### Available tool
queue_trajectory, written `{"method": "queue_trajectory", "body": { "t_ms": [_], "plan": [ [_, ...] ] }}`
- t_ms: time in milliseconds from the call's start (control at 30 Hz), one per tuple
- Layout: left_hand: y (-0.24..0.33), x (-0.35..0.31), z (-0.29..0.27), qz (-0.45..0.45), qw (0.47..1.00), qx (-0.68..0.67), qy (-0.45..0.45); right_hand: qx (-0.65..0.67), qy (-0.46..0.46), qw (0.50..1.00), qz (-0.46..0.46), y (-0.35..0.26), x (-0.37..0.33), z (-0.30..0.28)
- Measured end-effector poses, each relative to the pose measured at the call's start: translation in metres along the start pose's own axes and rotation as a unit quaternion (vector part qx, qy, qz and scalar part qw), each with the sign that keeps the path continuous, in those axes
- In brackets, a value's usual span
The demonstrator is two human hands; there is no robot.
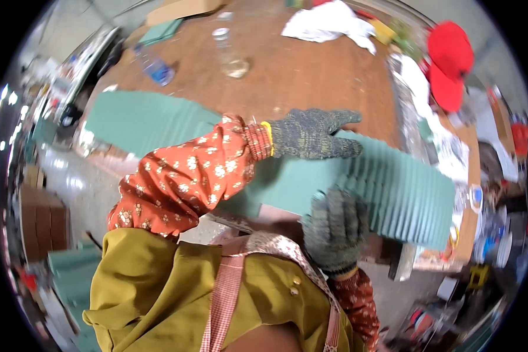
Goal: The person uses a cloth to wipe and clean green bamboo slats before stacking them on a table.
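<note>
A long fanned row of green card sheets (405,193) lies across the near edge of a brown table (311,76). My left hand (314,134), in a grey knit glove, lies flat on top of the sheets with fingers stretched to the right. My right hand (334,226), also gloved, presses against the near side of the sheets, fingers curled on their edge. Both sleeves are orange with a white flower print.
On the table farther off stand a clear glass jar (232,56), a lying plastic bottle (155,67), white cloth (328,23) and cardboard. A person in a red cap (449,58) is at the right. More green sheets (70,276) lie on the floor at lower left.
</note>
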State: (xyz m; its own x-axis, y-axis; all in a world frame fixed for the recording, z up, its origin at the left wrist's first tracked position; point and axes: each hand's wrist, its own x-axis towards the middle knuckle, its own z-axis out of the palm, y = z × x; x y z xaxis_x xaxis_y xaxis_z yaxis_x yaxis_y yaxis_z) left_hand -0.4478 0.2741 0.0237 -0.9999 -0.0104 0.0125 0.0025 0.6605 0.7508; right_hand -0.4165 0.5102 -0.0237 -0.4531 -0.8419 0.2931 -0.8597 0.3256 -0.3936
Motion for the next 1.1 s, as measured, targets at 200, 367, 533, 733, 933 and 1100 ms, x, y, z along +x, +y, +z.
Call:
{"method": "queue_trajectory", "body": {
  "t_ms": [200,367,533,733,933,1100],
  "plan": [
    [-0.057,-0.152,-0.14,0.001,0.952,0.131,0.275,-0.155,0.152,0.968,-0.125,-0.019,-0.015,-0.018],
    [-0.115,-0.29,-0.206,-0.207,0.933,-0.074,0.285,-0.123,0.133,0.963,-0.202,-0.06,0.012,-0.002],
    [-0.131,-0.304,-0.25,-0.15,0.961,0.211,0.096,0.071,0.039,0.954,-0.287,-0.133,0.062,0.06],
    [-0.151,-0.229,-0.27,-0.077,0.964,0.251,-0.037,0.288,-0.233,0.905,-0.209,-0.211,0.074,0.141],
    [-0.163,-0.199,-0.253,-0.102,0.957,0.267,-0.053,0.208,-0.189,0.949,-0.142,-0.236,0.146,0.211],
    [-0.152,-0.188,-0.24,-0.152,0.972,0.179,-0.033,0.766,-0.135,0.629,0.016,-0.256,0.155,0.222]
  ]
}}
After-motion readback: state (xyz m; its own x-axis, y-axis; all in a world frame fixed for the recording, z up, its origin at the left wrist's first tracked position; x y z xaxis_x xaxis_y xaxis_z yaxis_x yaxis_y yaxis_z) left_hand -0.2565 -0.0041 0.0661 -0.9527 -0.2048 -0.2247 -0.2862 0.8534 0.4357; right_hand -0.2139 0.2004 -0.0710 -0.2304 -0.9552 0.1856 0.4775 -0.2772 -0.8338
